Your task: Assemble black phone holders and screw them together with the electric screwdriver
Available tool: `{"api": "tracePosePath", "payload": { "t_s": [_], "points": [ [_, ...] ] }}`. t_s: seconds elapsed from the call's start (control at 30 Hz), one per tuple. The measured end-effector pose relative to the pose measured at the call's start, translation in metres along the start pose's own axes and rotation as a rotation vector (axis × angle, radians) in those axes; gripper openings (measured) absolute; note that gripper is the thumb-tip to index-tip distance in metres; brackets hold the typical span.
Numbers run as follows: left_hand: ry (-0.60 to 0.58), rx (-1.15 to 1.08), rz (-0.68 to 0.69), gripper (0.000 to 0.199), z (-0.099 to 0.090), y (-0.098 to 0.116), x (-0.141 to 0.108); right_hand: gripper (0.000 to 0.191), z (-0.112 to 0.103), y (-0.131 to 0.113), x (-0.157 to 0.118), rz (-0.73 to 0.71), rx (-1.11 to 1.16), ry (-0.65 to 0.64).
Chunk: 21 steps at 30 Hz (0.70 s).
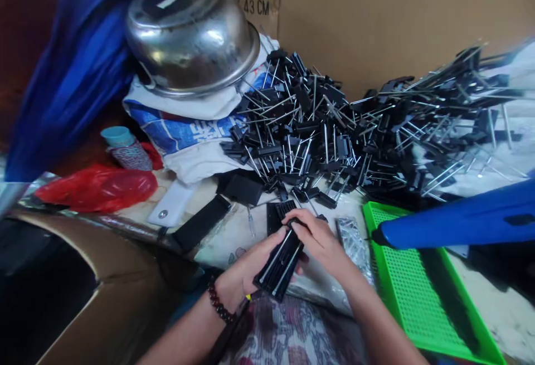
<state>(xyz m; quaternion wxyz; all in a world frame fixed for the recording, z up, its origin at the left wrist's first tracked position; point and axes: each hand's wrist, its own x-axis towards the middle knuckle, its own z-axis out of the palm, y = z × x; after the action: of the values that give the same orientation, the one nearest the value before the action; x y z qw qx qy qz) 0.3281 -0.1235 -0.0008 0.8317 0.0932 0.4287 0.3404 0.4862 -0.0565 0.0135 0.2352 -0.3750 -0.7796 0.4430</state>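
Observation:
My left hand (257, 262) is wrapped round the side of a black plastic part (276, 270) with two thin metal rods lying along it. My right hand (320, 242) grips the far end of the same part, its fingers bent over a small black block there. The part is tilted, its near end pointing down toward my lap. Another ribbed black piece (273, 217) shows just beyond my fingers. Past it, a large heap of black pieces with metal rods (301, 125) spreads over the table. My right fingertips are partly hidden behind the part.
At right, a blue tool with a black tip (455, 214) hangs over a green mesh tray (412, 292). A clear bag of metal pieces (355, 245) lies beside the tray. At left are a steel bowl (192, 36), a red plastic bag (100, 186) and an open carton (83, 253).

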Motion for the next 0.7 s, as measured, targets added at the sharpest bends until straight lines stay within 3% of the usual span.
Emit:
{"api": "tracePosePath", "payload": {
  "t_s": [0.2,0.33,0.43,0.7],
  "points": [
    [-0.192,0.036,0.028,0.05,-0.004,-0.003,-0.009,0.02,0.007,0.008,0.004,-0.021,0.013,0.011],
    [-0.131,0.112,0.028,0.053,0.001,0.0,-0.013,0.022,0.009,0.007,0.001,-0.039,0.042,-0.01],
    [-0.15,0.167,0.037,0.052,0.003,0.001,-0.01,0.022,0.009,0.005,-0.003,-0.029,0.077,-0.017],
    [-0.115,0.2,0.077,0.042,-0.004,-0.002,-0.006,0.033,-0.001,0.019,-0.01,0.005,0.103,-0.039]
  ]
}}
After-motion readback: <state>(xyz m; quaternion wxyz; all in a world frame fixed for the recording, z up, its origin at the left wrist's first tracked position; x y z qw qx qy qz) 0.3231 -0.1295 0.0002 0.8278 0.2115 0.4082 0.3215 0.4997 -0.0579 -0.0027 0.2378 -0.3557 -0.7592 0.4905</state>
